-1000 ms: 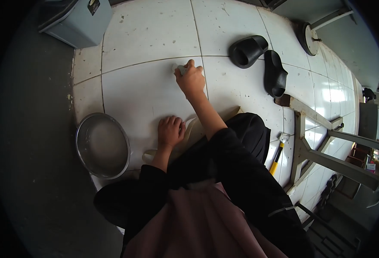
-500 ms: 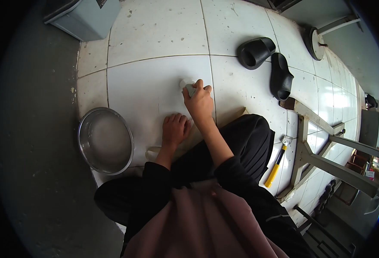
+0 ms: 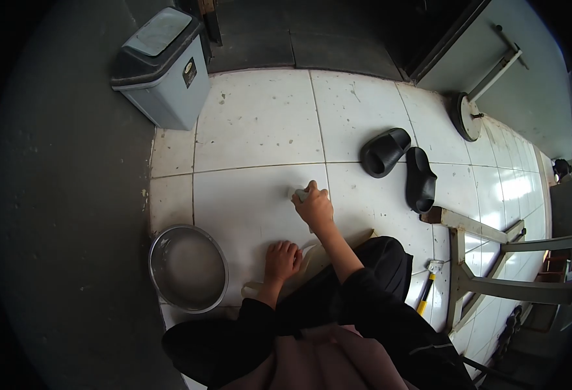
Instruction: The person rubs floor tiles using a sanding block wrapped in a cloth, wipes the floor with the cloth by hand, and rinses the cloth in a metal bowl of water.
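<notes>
R hand (image 3: 315, 204): I'm pinching a small greyish thing (image 3: 301, 194), at the floor tiles (image 3: 247, 201)
L hand (image 3: 282, 261): palm down, fingers nearly together
Metal bowl (image 3: 189, 268): my L, nr wall (image 3: 65, 247)
Black slides (image 3: 386, 153): my R

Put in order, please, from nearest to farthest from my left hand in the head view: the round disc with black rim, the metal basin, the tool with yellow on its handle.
From your left hand:
1. Metal basin, on the left.
2. Tool, on the right.
3. Round disc, upper right, beyond the slippers.
</notes>
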A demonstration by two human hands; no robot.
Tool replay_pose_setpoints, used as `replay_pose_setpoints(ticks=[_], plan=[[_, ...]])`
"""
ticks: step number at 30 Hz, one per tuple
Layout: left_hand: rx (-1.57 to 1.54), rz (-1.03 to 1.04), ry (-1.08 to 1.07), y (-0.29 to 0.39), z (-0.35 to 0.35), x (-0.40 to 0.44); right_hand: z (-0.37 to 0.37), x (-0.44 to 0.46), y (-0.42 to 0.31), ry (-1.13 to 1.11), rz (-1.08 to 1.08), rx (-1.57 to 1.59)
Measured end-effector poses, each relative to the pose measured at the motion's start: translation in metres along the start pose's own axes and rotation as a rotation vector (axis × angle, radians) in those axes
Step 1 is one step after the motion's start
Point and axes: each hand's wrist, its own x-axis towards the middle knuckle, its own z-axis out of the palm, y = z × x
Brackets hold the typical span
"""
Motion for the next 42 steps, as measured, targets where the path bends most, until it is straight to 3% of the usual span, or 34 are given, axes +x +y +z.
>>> replay_pose_setpoints(ticks=[5, 11, 14, 17, 20, 22, 26, 32, 37, 40, 42], plan=[[-0.038, 0.003, 0.026, -0.003, 0.0, 0.002, 0.015, -0.051, 0.018, 0.097, -0.053, 0.113], [0.006, -0.039, -0.075, -0.002, 0.001, 0.0, 0.01, 0.03, -0.023, 0.074, -0.009, 0.096], [-0.009, -0.024, 0.02, -0.001, 0.002, -0.002, 0.003, 0.057, -0.035, 0.023, 0.059, 0.097], [-0.003, -0.012, 0.022, -0.001, 0.001, 0.0, -0.007, 0.072, -0.024, -0.228, 0.123, 0.111], [0.014, 0.0, 0.015, -0.001, 0.002, 0.0, -0.006, 0.026, -0.005, -0.116, 0.088, 0.001], [-0.014, 0.007, 0.012, -0.004, 0.004, 0.001, -0.001, -0.019, 0.007, 0.023, 0.034, 0.023], [-0.047, -0.001, 0.005, -0.005, 0.002, 0.002, 0.007, -0.054, 0.007, 0.092, 0.029, 0.1], [-0.022, -0.028, -0.021, -0.003, 0.0, 0.002, 0.013, 0.015, -0.023, 0.118, -0.002, 0.172], [-0.015, -0.026, 0.009, -0.001, 0.003, -0.001, -0.008, 0.064, -0.023, -0.178, 0.073, 0.217], [0.023, -0.019, 0.018, -0.001, 0.001, 0.001, -0.013, 0.05, 0.002, -0.238, 0.059, 0.305], [-0.057, -0.029, -0.012, -0.002, 0.0, 0.0, -0.013, 0.004, 0.015, -0.125, -0.024, 0.329]])
